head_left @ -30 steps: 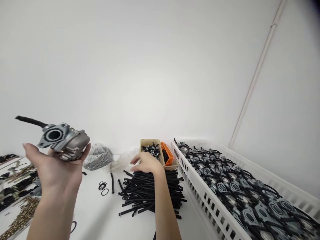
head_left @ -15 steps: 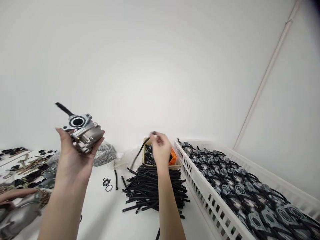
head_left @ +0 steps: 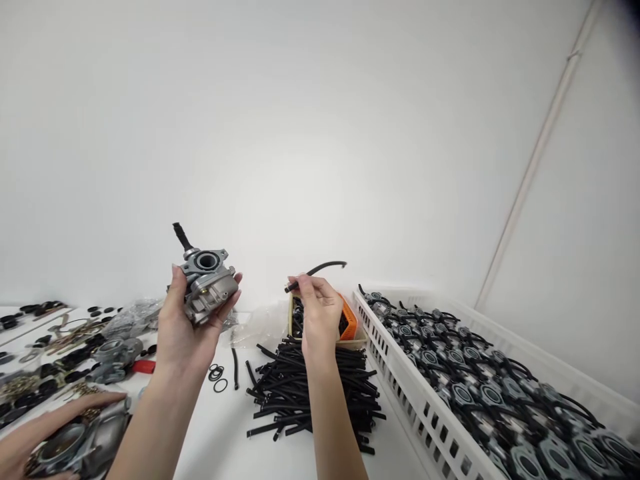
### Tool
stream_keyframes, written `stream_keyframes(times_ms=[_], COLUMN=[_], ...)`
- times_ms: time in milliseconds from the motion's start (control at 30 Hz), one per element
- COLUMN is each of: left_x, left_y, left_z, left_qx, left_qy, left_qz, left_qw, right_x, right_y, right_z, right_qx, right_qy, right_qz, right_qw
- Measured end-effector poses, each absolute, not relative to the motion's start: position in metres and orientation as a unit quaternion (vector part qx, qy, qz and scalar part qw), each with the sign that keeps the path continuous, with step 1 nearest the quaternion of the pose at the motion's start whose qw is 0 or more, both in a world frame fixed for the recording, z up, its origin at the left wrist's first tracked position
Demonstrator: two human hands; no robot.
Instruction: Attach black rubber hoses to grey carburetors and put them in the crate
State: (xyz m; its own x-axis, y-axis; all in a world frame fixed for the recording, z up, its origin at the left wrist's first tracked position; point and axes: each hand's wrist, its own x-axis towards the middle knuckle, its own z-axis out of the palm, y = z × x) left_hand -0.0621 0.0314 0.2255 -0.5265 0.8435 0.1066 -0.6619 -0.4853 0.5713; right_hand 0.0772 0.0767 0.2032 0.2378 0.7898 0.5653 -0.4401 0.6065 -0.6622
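Raised above the table, my left hand point(head_left: 187, 333) is closed round a metal carburetor point(head_left: 213, 290), its round bore toward me and a black rubber piece jutting up at its top left. To the right, my right hand point(head_left: 320, 310) pinches a short black rubber hose point(head_left: 325, 265) near one end, with the other end curving away to the right. The hose and the carburetor are apart. Under my right forearm lies a pile of black hoses point(head_left: 280, 387). Several black rubber rings point(head_left: 220, 385) and a single hose point(head_left: 235, 369) lie left of the pile.
A white crate point(head_left: 400, 373) at the right holds rows of carburetors with hoses. Behind the pile stand a small bin point(head_left: 291, 313) and an orange basket point(head_left: 350, 317). A co-worker's hand point(head_left: 55, 420) holds a larger metal part at lower left, near scattered rings and plastic bags.
My left hand has moved right with the carburetor, closer to my right hand. The hose in my right hand has swung from hanging down left to pointing up right.
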Motion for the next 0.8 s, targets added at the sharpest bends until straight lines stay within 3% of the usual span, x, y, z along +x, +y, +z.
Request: stream_keyframes(times_ms=[200, 400, 800], left_x=[-0.051, -0.044, -0.042], left_y=[0.032, 0.032, 0.029], left_z=[0.218, 0.212, 0.213], left_qx=[0.239, 0.266, 0.253], left_qy=[0.251, 0.241, 0.261], left_qz=[0.835, 0.855, 0.887], left_qw=[0.428, 0.374, 0.285], right_x=[0.057, 0.03, 0.032], right_y=[0.07, 0.052, 0.046], right_z=[0.2, 0.195, 0.192], right_qx=[-0.15, -0.102, -0.098], right_qy=[-0.414, -0.422, -0.445], right_qz=[0.433, 0.501, 0.456], right_qw=[0.787, 0.749, 0.765])
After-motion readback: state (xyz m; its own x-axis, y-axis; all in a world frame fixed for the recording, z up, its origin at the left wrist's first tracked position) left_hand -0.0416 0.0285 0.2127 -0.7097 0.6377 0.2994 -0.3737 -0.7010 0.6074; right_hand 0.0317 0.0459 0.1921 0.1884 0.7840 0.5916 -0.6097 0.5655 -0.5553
